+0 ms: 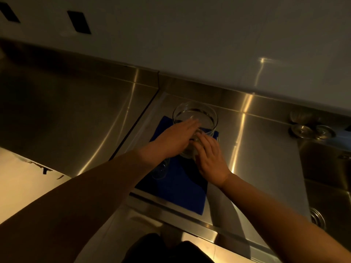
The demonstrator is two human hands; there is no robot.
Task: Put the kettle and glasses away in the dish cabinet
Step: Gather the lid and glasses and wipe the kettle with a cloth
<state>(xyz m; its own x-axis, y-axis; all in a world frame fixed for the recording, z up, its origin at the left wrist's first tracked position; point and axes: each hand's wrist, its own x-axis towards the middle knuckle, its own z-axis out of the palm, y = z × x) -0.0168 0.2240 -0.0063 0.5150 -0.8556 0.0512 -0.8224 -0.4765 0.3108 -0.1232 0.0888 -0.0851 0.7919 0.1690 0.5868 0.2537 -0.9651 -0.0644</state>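
Two hands on blue mat [176, 186] | left hand [175, 136], right hand [209, 158] fingers clasp small glass [191, 147] | kettle [195, 118] just behind

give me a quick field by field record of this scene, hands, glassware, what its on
surface: brushed stainless steel counter, sink basin at right
mat: dark blue cloth on the counter
large item: clear round glass vessel at the cloth's far end
small item: clear drinking glass between the hands
third item: clear glass under the left forearm
left hand: laid over the small glass
right hand: fingers against it
grip: cannot tell
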